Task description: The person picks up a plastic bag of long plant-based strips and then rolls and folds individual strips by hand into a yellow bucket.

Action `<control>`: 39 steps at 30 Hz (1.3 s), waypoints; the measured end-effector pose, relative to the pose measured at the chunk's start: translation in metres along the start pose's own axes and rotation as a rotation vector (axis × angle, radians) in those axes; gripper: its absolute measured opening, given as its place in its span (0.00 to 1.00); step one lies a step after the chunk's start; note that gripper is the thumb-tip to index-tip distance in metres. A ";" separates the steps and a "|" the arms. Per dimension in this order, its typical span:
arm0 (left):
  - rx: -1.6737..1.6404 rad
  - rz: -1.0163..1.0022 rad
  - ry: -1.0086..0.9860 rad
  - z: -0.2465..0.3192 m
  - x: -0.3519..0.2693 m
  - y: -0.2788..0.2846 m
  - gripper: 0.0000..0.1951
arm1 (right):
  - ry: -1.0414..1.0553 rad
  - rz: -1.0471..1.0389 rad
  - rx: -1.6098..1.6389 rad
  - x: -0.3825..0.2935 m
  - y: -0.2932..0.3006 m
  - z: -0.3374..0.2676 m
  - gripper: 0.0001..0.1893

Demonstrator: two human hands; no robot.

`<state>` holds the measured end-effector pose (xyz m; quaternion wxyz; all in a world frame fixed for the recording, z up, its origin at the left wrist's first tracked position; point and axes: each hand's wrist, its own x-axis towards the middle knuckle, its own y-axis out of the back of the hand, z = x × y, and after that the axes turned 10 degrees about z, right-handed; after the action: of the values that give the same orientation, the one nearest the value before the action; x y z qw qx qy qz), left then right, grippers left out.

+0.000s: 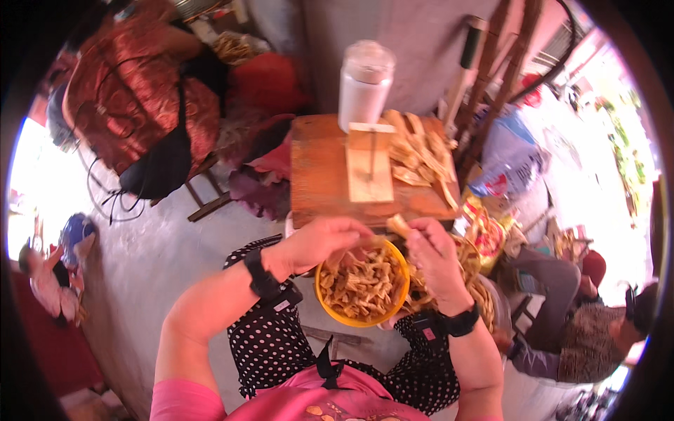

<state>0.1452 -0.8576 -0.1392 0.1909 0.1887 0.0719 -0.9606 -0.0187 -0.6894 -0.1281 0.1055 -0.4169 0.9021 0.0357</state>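
Note:
A yellow-rimmed bowl [321, 304] full of small tan dried pieces [360, 289] is between my knees. Over its upper left part is my left hand [337, 242], blurred, with its fingers bent down; whether they hold a piece cannot be told. My right hand [432, 247], right of the bowl, pinches a pale tan dried strip [398, 225] whose end points up and left. Beyond both hands is a wooden board [318, 173]. It carries a small wooden block with an upright metal blade or pin [371, 173], a white lidded jar [367, 87] and several long dried strips [421, 147].
More long dried strips [476, 294] fill a container at my right. Plastic bags [508, 152] and tools with wooden handles [466, 68] stand at upper right. One person [584, 337] sits at the right, another in red patterned clothing [142, 105] at upper left.

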 end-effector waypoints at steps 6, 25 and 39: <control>0.218 0.158 -0.377 0.011 -0.041 -0.067 0.19 | 0.313 -0.126 -0.297 -0.050 -0.005 0.001 0.07; 0.945 0.546 -0.952 0.132 -0.150 -0.059 0.17 | 0.985 -0.191 -0.609 -0.111 -0.004 -0.143 0.05; 0.190 -0.090 0.197 0.111 -0.117 -0.061 0.12 | 0.777 -0.310 -0.451 -0.092 -0.006 -0.103 0.14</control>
<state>0.1841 -0.7853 0.0121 0.1209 0.2957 0.0073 -0.9476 0.0271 -0.6407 -0.0074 -0.3289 -0.5417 0.7715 0.0559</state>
